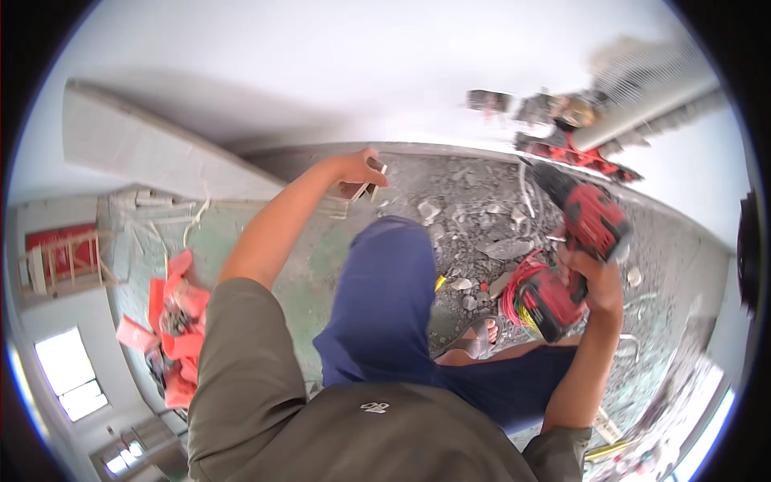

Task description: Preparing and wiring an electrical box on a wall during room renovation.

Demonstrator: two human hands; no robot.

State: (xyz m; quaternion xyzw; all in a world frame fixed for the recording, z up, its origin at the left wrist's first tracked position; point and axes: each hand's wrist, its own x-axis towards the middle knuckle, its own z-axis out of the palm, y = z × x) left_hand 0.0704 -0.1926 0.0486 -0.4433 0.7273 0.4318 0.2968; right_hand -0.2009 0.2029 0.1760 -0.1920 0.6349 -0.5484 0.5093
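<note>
My left hand (361, 169) grips a pale, hollow rectangular piece (363, 189) beside the base of the white wall, at the end of a long pale board (152, 145). My right hand (586, 269) holds a red and black cordless drill (594, 218) by its handle, its black chuck raised toward the wall. Below the drill's grip is its battery (554, 313), with coils of red and yellow wire (514, 301) behind it on the floor. Broken rubble (490, 245) lies around my sandalled foot and bent legs.
Pink-red items (173, 329) are heaped at the left, near a wooden frame (68, 261). A pale pipe (646, 108) runs along the upper right wall above red and black items (578, 157). More debris (658, 410) lies at the lower right.
</note>
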